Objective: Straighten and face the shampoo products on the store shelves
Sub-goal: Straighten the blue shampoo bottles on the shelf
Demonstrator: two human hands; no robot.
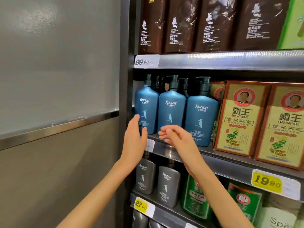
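Leftmost shampoo bottle [146, 111] stands upright directly ahead of my open left grip [134, 139]; my right grip [177, 140], loosely curled, empty, fronts the middle bottle [171, 111].

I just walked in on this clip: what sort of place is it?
Most likely a shop's hair-care aisle: metal shelves hold blue pump bottles and yellow boxes, with price tags on the edges.

Blue bottles [171, 109] stand close-packed between upright post [125, 96] and yellow boxes [240, 119]; their front is open.
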